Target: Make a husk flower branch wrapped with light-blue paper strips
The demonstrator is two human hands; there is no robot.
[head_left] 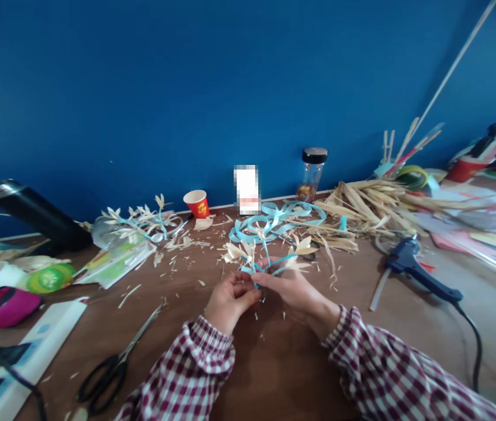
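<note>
We have a brown wooden table [186, 298], and we take the red paper cup [197, 204] at its back as our landmark. Pale scraps [203, 223] lie strewn in front of the cup. To its right we find coils of light blue ribbon [278, 219], then a clear jar [312, 175] with a dark lid, then a heap of dry husks [361, 202]. Farther right and nearer us than the cup lies a blue glue gun [409, 263]. Nearer us and left of the cup, we see black-handled scissors [121, 356] and, farther left, a white power strip [55, 345].
</note>
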